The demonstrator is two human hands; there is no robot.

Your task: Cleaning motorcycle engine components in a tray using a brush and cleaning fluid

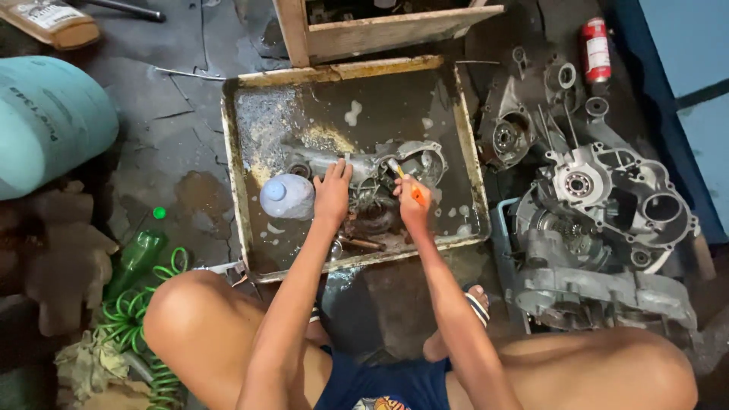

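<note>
The person squats on the floor over a shallow metal tray [237, 163] filled with dirty, foamy liquid, scrubbing an engine cover [364, 163] that lies in the middle of it. The left hand [332, 193] is spread flat, fingers open, pressing down on the cover to steady it. The right hand [412, 203] is closed around an orange-handled brush [406, 182], its head down against the cover's right end. A clear plastic bottle [288, 196] lies in the tray just beside the left hand. My guess is that the wash is partway through: suds float about and the cover looks grey and wet, but grime is still in its recesses. To the right, outside the tray, a pile of engine cases [600, 228] sits dark and oily, seemingly unwashed, with a red spray can [597, 50] beyond them.
</note>
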